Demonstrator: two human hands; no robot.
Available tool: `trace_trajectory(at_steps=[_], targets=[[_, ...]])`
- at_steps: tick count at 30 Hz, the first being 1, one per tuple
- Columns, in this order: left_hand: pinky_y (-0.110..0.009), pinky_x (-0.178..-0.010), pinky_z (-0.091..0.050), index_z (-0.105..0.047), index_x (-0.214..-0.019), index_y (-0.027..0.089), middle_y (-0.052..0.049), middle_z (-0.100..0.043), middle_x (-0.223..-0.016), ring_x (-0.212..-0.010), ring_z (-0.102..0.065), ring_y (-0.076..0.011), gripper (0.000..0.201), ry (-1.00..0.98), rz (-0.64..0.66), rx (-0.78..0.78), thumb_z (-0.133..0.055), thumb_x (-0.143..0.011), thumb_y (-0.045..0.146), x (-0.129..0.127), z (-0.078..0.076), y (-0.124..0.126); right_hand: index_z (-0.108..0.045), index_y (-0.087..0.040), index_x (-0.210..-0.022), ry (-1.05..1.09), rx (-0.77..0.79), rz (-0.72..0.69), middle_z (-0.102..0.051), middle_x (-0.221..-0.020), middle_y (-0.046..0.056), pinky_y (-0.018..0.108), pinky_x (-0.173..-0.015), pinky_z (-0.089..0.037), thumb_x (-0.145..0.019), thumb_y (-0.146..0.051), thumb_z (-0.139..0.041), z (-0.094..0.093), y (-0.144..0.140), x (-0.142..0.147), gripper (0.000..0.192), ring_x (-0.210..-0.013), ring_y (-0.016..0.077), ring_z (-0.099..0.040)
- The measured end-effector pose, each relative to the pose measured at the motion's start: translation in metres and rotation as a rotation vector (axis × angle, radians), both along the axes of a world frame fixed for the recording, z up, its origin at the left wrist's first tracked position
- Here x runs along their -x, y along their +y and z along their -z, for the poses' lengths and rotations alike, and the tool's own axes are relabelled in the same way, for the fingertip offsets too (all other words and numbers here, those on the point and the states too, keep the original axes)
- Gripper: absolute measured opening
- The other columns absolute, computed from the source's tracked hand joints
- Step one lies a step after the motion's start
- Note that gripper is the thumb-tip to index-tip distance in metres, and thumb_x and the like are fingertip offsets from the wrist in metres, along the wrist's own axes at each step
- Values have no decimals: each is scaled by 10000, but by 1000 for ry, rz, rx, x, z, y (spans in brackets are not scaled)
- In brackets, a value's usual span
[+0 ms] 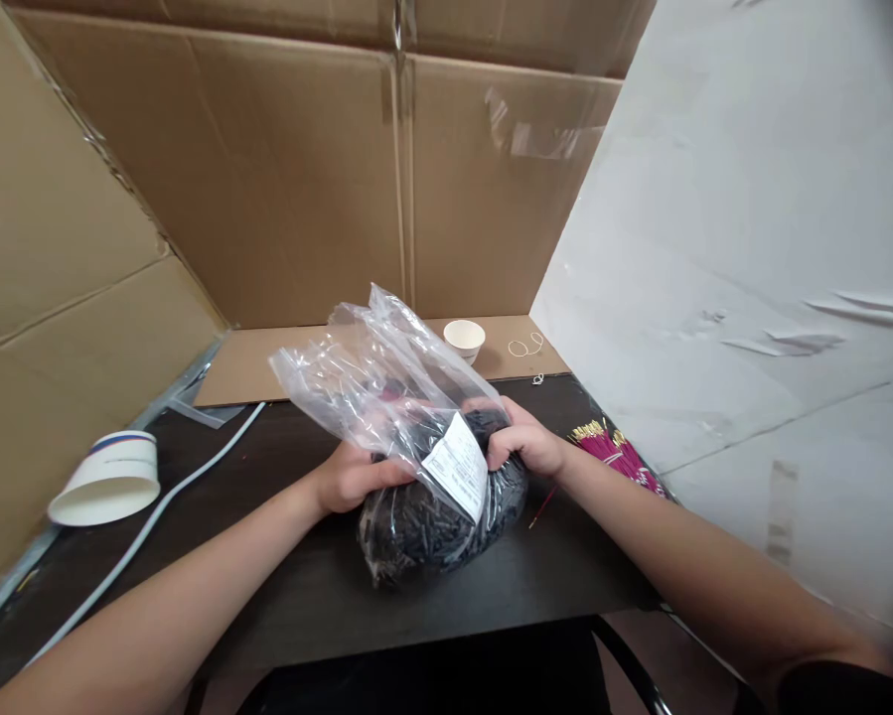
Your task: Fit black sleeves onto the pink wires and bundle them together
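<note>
A clear plastic bag [431, 526] full of small black tube-like pieces is between my hands, over the dark table. Its loose upper part stands up and leans to the left. On the bag's front a white printed label [457, 467] shows, its text too small to read. My left hand [361, 475] grips the bag's left side, thumb in front and the other fingers partly hidden behind the plastic. From the right, my right hand [524, 440] holds the bag's upper right side with its fingers curled on the plastic.
A white paper cup [110, 482] lies tipped at the left beside a pale cable [163, 511]. Behind the bag stands a white paper bowl [465, 338], with rubber bands [526, 346] nearby. Magenta wires with gold ends [621, 457] lie at right. Cardboard walls [289, 179] enclose the table [491, 596].
</note>
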State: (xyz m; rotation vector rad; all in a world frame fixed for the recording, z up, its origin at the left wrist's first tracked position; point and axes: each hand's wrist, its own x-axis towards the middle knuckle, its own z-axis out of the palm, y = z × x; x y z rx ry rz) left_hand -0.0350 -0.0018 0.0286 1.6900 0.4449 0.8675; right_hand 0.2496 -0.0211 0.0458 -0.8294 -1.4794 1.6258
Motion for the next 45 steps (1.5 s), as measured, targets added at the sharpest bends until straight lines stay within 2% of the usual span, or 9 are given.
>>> trace_trajectory(at_steps=[8,13,19,29,32,35,39,42,45], targets=[[-563,-1218,-521,-737,-1436,181,-188,-726,-1482,-1427,-644,-460,704,-43,-27,102,-886,-872,576,-6,-5,-5,-706,-196,-753,82,60,87,-676,-757,-10,305,-681,-455,-516,-192,-714,10,-4,3,237,-732,203,-574],[-598,-1167,-565,-727,-1435,176,-183,-781,-1357,-1409,-666,-479,904,-137,-94,348,-664,-885,891,-2,-8,-1,-708,-222,-773,163,-1,315,-704,-765,6,352,-724,-533,-519,-195,-692,10,-11,4,256,-771,248,-647],[-643,-1264,-472,-721,-1454,226,-184,-736,-1480,-1572,-511,-506,1124,-351,-17,416,-698,-700,1059,2,2,6,-791,-235,-1068,321,-101,555,-834,-1057,58,508,-1010,-635,-703,-315,-787,5,-20,15,373,-1048,343,-780],[-609,-1302,-472,-739,-1449,263,-132,-752,-1494,-1605,-497,-468,881,-577,-82,638,-879,-785,825,-19,-7,-7,-757,-267,-1281,291,-212,565,-816,-1319,76,561,-1197,-593,-927,-557,-866,21,-28,31,470,-1296,350,-747],[-584,-1307,-479,-734,-1458,263,-130,-759,-1486,-1603,-505,-455,893,-565,-60,680,-953,-746,756,-22,-4,-15,-689,-283,-1403,180,-288,438,-773,-1429,79,530,-1254,-548,-959,-569,-852,26,-31,35,552,-1361,316,-717],[-541,-1283,-525,-781,-1374,263,-86,-821,-1375,-1516,-617,-419,651,-581,-206,717,-954,-823,562,-23,-5,-15,-625,-285,-1499,38,-363,235,-714,-1507,99,515,-1274,-516,-945,-525,-885,24,-35,33,657,-1414,312,-675],[-495,-1172,-630,-841,-1161,190,-89,-878,-1137,-1294,-777,-386,352,-573,-418,804,-850,-897,422,-21,-18,-3,-688,-257,-1299,-77,-411,143,-762,-1221,80,485,-1056,-632,-899,-525,-915,17,-30,18,533,-1118,293,-754],[-487,-1102,-674,-846,-1107,178,-96,-881,-1034,-1182,-825,-369,252,-558,-486,837,-788,-933,350,-19,-29,7,-689,-270,-1273,105,-452,211,-759,-1209,79,494,-993,-651,-941,-578,-809,11,-13,3,469,-1057,294,-758],[-485,-1050,-699,-849,-1119,170,-103,-879,-993,-1119,-845,-364,248,-529,-529,863,-773,-943,328,-19,-35,12,-675,-300,-1300,243,-568,493,-732,-1256,84,503,-1049,-630,-997,-535,-668,4,7,-14,383,-1161,304,-737]])
